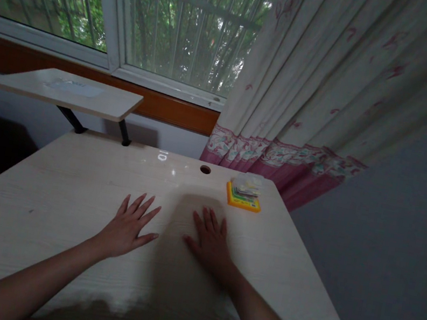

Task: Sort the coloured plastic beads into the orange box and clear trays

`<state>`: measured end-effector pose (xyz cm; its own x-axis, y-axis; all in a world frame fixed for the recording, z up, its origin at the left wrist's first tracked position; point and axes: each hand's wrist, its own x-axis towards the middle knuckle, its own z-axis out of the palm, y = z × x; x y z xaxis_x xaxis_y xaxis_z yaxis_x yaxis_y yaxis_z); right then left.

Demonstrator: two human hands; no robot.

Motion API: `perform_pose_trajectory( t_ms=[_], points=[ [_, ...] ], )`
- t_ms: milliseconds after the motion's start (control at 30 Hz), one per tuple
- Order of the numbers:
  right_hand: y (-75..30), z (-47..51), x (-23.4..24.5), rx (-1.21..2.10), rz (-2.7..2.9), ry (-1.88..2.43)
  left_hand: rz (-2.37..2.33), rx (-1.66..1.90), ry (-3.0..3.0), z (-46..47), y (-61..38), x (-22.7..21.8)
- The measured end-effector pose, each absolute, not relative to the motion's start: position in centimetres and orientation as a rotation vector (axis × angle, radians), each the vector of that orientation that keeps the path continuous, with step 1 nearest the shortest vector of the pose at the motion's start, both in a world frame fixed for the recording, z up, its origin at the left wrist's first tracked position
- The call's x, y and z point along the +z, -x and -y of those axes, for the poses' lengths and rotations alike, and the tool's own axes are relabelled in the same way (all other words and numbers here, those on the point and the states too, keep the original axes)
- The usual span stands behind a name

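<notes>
Both hands lie palm down with fingers spread on a pale wood-grain desk [80, 198]. My left hand [128, 229] rests left of the middle and holds nothing. Right of it, across a short gap, my right hand [210, 241] is flat too, with nothing under its fingers that I can see. Nearest to the right hand, farther back, sits a yellow-orange box [242, 203] with a clear plastic lid [250, 182] and what look like stacked cards in it. Neither hand touches it.
A raised shelf [104, 101] on black supports [123, 133] stands at the back left. Near the back edge is a round cable hole [205, 170]. Behind the desk are a barred window [187, 24] and a floral curtain [309, 99]. A grey wall [388, 238] is on the right.
</notes>
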<state>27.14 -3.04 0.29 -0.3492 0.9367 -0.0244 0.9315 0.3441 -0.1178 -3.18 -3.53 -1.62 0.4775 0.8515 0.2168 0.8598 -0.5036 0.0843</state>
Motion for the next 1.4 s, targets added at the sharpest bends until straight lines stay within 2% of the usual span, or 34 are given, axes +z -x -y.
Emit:
perform_pose_trajectory(
  t_ms=[1400],
  points=[
    [-27.25, 2.88, 0.07, 0.171, 2.546, 1.755, 1.549, -0.409, 2.671, 3.51, 3.07, -1.46]
  ],
)
